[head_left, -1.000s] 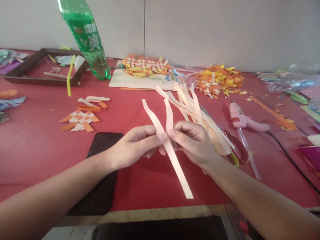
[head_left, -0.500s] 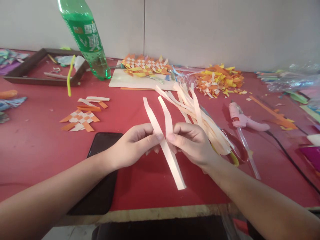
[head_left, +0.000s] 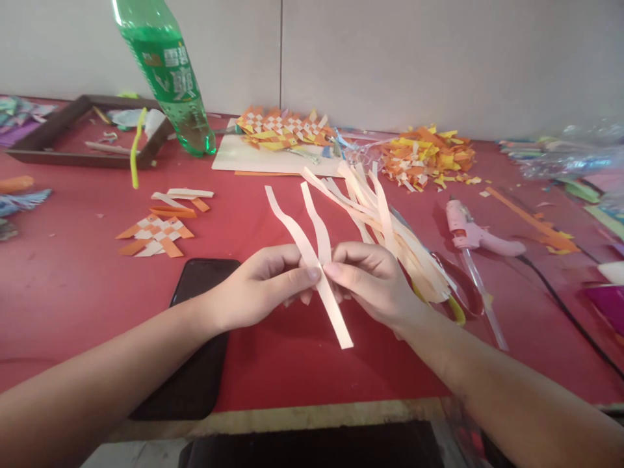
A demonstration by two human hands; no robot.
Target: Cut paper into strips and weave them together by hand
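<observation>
Two pale cream paper strips cross between my hands over the red table. My left hand [head_left: 277, 283] pinches the longer paper strip [head_left: 334, 311], whose lower end points down toward the table's front edge. The shorter-looking paper strip [head_left: 316, 218] is pinched by my right hand [head_left: 365, 276]; its lower part is hidden behind the fingers and the other strip. Both thumbs lie on top, close together at the crossing. Just beyond my right hand lies a loose bundle of similar paper strips [head_left: 409, 240]. A black phone [head_left: 195, 364] rests partly under my left forearm.
At left lies a woven orange-and-white paper fish [head_left: 158, 233]. A green bottle [head_left: 168, 78] stands beside a dark frame [head_left: 34, 156]. Woven pieces [head_left: 287, 127] and an orange-yellow paper heap [head_left: 429, 156] sit at the back. On the right is a pink glue gun [head_left: 480, 237] with its cord.
The longer strip has slid up and left between my fingers, so its lower end is higher. The other strip's top has shifted slightly left and up. My hands stay nearly in place.
</observation>
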